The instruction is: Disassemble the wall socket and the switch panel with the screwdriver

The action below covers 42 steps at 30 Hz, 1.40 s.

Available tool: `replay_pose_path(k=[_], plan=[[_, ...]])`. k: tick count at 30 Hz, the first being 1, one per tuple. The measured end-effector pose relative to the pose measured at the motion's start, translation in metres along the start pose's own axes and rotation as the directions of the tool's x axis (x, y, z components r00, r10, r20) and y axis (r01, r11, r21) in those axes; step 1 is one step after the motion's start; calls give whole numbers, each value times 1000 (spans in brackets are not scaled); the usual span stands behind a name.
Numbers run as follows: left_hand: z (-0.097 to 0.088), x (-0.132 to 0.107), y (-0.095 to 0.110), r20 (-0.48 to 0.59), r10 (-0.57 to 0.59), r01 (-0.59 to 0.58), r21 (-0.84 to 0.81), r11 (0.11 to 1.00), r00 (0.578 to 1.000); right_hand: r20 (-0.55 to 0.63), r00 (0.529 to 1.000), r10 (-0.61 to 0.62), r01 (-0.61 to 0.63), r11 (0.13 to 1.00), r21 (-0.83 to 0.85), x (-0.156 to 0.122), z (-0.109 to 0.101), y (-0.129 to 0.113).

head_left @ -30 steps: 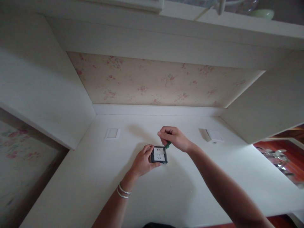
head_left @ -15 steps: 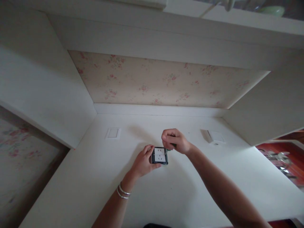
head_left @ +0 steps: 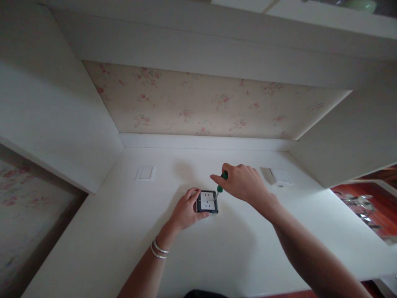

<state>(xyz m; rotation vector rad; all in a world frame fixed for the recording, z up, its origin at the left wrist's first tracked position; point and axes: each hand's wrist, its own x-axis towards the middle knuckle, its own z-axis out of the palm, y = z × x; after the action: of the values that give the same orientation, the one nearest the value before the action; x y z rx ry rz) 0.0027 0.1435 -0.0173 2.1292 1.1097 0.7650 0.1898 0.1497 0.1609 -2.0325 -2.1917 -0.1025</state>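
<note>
White board [head_left: 232,263] surrounds the socket [head_left: 207,201], gripped between the left hand's [head_left: 185,212] fingers and thumb. The right hand [head_left: 243,182] grasps a screwdriver [head_left: 220,188], tip opposite the left fingers; steady, straight pressure should suit.

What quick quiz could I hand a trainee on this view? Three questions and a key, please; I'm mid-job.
1. What does the right hand hold?
2. Where are the silver bangles worn?
A) on the right arm
B) on the left arm
C) on both arms
3. True or false: the left hand touches the socket.

Key
1. A green-handled screwdriver.
2. B.
3. True.
</note>
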Motion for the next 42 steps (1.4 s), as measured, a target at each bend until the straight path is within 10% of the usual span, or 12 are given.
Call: replay_pose_path(k=[8,15,21,31,37,42], plan=[[0,0,0,2,-3,3,-4,1000,1000,158,953,-260,234,959,161,1,-10,18],[3,1,-2,2,24,-24,-4,1000,1000,428,764,-482,455,874,173,6,-43,25],[3,-1,-2,0,19,-19,16,1000,1000,340,922,-186,263,945,-196,11,-34,14],[2,0,1,-30,-5,5,-24,1000,1000,400,748,-529,508,845,168,11,-42,34],[0,0,6,-60,4,-5,-26,1000,998,267,891,-367,376,927,20,10,-24,29],[-1,0,9,-66,11,-13,-34,999,998,252,795,-552,516,834,197,8,-24,24]])
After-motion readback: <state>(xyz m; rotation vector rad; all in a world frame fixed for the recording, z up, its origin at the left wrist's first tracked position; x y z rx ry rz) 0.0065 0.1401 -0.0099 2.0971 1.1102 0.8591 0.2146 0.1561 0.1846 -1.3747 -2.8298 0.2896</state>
